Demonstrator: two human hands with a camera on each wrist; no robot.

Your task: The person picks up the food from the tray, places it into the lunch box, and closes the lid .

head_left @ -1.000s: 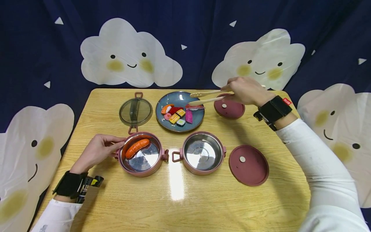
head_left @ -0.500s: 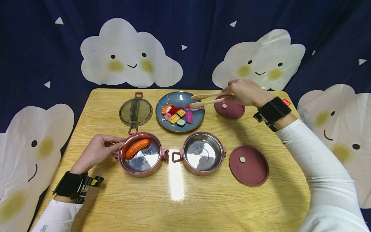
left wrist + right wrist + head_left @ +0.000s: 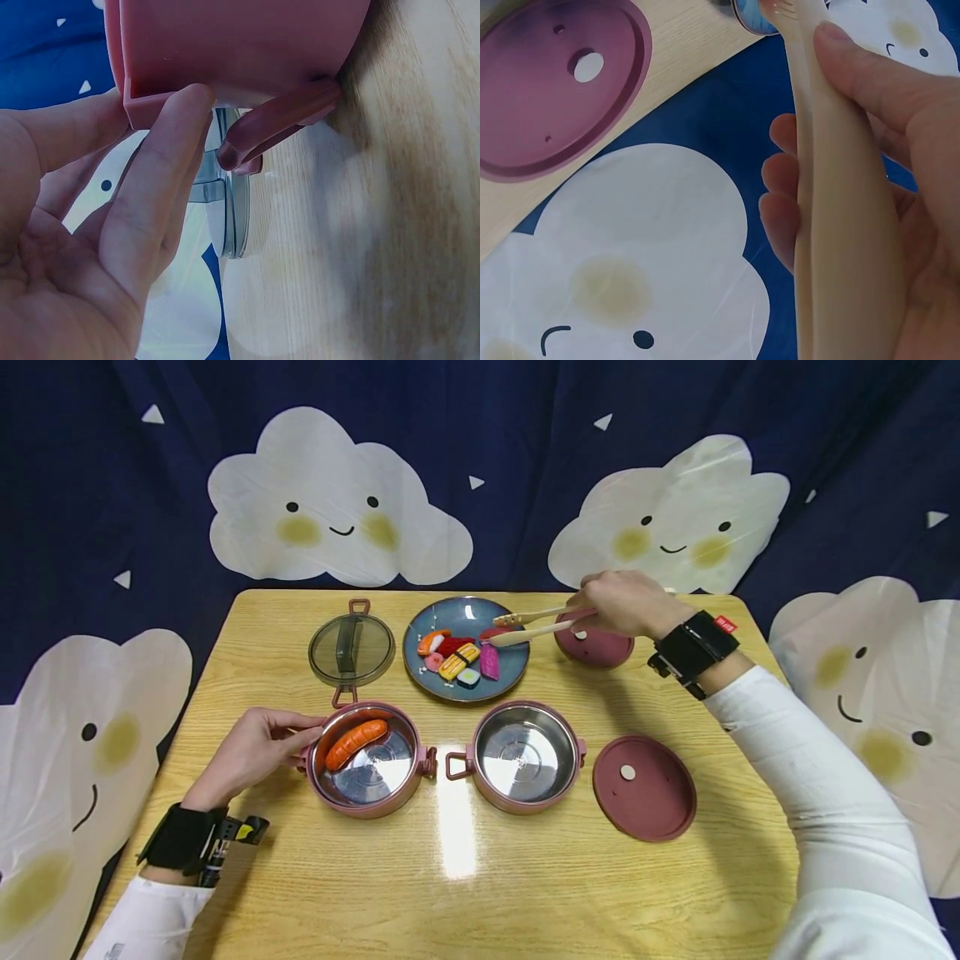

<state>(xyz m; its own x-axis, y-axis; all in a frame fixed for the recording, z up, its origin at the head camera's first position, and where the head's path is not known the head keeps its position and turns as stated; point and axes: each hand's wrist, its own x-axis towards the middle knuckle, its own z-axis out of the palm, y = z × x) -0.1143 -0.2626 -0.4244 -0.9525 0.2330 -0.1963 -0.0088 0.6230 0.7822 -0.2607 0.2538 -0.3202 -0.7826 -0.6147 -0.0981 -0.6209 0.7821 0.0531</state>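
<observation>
My left hand [image 3: 251, 752] pinches the pink lug [image 3: 146, 111] on the side of the left pot [image 3: 367, 810]; a hinged handle [image 3: 285, 120] hangs below it in the left wrist view. An orange toy sausage [image 3: 356, 745] lies inside that pot. At the far right, my right hand [image 3: 630, 602] grips beige tongs [image 3: 844, 202], fingers wrapped round both arms. The tong tips reach over the right side of the blue plate [image 3: 468, 610], spread about a reddish toy sushi piece [image 3: 491, 632]; whether they touch it I cannot tell. A magenta piece [image 3: 489, 662] lies just below.
Several other toy sushi pieces share the plate. A second pot [image 3: 525, 808], with nothing in it, stands right of the first. One pink lid [image 3: 645, 789] lies at the right, another [image 3: 596, 647] under my right hand. A glass lid [image 3: 367, 652] sits at the back left.
My right hand has lowered and shifted slightly left, bringing the tong tips down around the reddish sushi piece. My left hand and the pots have not moved.
</observation>
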